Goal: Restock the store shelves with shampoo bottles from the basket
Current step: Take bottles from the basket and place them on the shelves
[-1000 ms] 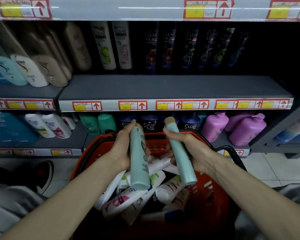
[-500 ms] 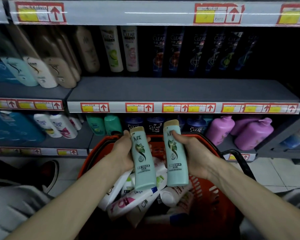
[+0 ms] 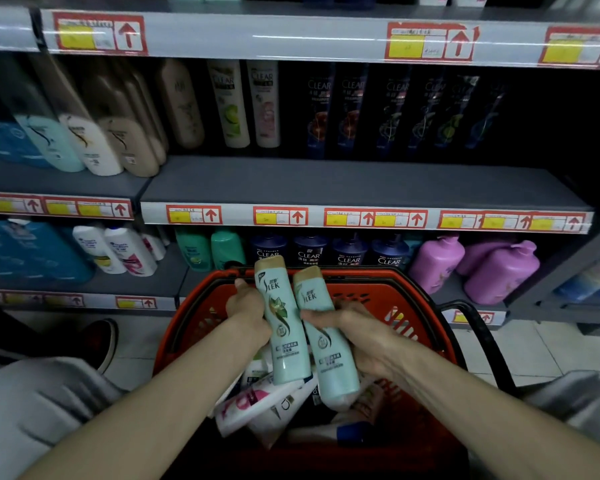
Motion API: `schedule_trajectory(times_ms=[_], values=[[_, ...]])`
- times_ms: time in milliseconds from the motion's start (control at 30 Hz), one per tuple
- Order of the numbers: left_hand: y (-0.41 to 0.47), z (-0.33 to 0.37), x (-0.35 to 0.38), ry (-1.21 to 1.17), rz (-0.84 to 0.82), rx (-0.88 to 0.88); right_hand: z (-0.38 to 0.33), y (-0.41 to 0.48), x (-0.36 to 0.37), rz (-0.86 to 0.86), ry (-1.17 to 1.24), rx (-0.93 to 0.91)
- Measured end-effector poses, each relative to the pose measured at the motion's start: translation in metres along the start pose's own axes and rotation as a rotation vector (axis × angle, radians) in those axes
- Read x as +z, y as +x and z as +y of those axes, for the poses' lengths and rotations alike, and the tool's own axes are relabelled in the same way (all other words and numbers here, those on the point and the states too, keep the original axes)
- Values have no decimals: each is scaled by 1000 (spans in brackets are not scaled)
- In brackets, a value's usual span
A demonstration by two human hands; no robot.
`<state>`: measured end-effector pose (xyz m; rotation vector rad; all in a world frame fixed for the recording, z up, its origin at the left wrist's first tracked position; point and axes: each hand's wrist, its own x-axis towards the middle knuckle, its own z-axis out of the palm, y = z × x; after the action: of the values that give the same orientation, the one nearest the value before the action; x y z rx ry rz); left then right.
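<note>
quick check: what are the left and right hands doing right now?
Left hand: closed, gripping a green shampoo bottle.
Right hand: closed, gripping a second green shampoo bottle.

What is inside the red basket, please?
White bottles lie piled in the basket, one with a pink label, another partly blue. The two green bottles, the left hand and the right hand cover the rest.

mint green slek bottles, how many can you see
2. The first bottle is in the left hand, the second bottle beside it in the right hand, both over the red basket. More may lie buried in the basket.
</note>
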<state>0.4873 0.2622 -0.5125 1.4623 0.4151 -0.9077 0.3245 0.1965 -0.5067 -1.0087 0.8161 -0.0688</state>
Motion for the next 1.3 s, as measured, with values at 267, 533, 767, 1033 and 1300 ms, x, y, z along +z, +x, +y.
schedule_trajectory(times_ms=[267,533,767,1033,1300], values=[[-18,5,-4,153,-328,67,7,2,13,220,-148,-190],[-45,19,-15,196,-828,279,-37,-15,12,83,179,-319],[-60,37,-21,266,-849,524,-68,-23,25,129,117,-427],[-89,102,-28,262,-911,680,-122,-49,54,-88,51,-477],[-128,210,-32,264,-895,926,-205,-59,111,20,-26,-711]])
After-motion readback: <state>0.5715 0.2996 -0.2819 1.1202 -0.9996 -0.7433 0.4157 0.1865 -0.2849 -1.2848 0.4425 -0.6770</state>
